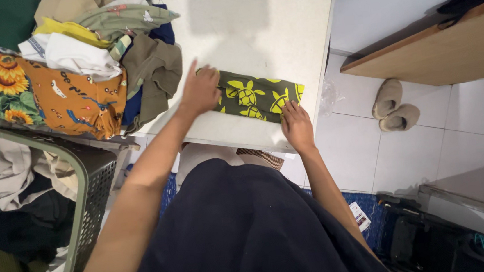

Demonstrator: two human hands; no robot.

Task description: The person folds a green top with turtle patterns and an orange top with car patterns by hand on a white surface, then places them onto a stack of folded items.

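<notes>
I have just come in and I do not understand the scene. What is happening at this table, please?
A person is pressing both hands on a folded dark green garment with yellow turtle prints on a white table. The left hand lies flat on its left end, and the right hand holds the near right edge. A pile of clothes sits to the left, above a laundry basket holding more clothes.

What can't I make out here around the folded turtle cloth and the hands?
Head view only:
- Folded turtle cloth: its left end is under the left hand; its kind is unclear.
- Right hand: palm side hidden.
- Laundry basket: cut off by the left edge.
- Clothes pile: lower layers buried.
</notes>
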